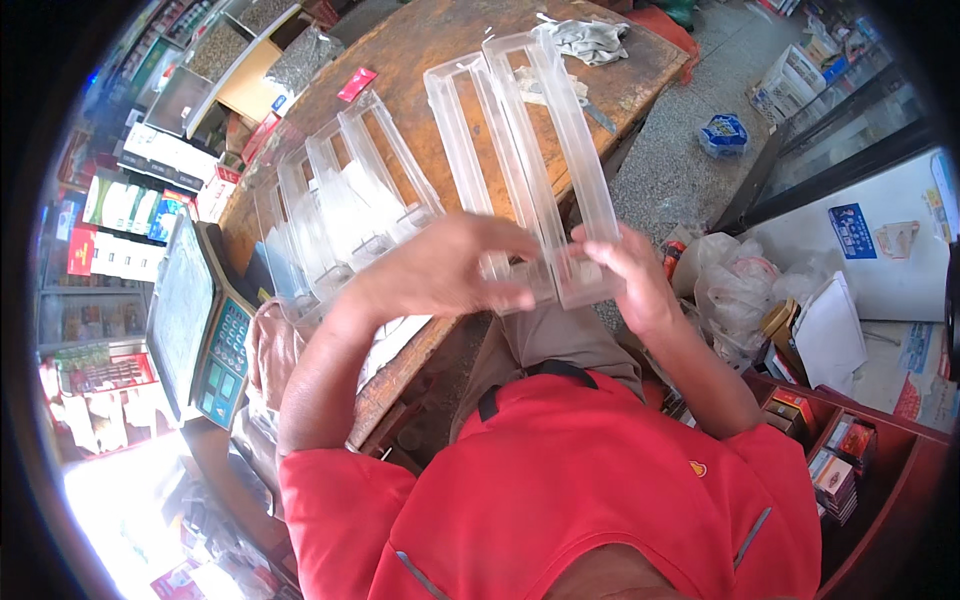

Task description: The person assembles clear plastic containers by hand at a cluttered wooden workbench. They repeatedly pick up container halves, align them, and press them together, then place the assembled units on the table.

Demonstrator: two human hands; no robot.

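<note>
Two hands (pixel 440 265) bend inward at clear trays (pixel 522 165).

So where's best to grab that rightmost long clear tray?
Probably its near end, coming from the right: the clear tray points away from the person, its right wall has no neighbour, and another tray sits close on its left. The right hand is at that end.
</note>
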